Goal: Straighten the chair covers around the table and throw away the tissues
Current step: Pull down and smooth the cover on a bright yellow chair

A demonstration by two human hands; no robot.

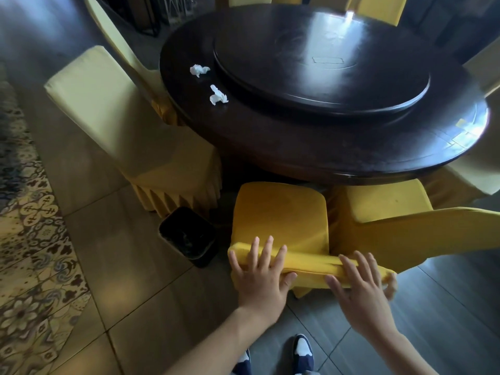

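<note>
Left grip [259, 272]: fingers spread flat over the chair cover [281, 212] at the backrest's top edge.
Right grip [359, 280]: fingers spread too, pressing the same edge.
Cover: soft, light, stretchy by the look; best pulled by its top hem.
Tissues [218, 95]: two crumpled, featherlight, lay on the desk [324, 147]; a pinch would do.
Bin [189, 234]: just beside the chair.
</note>
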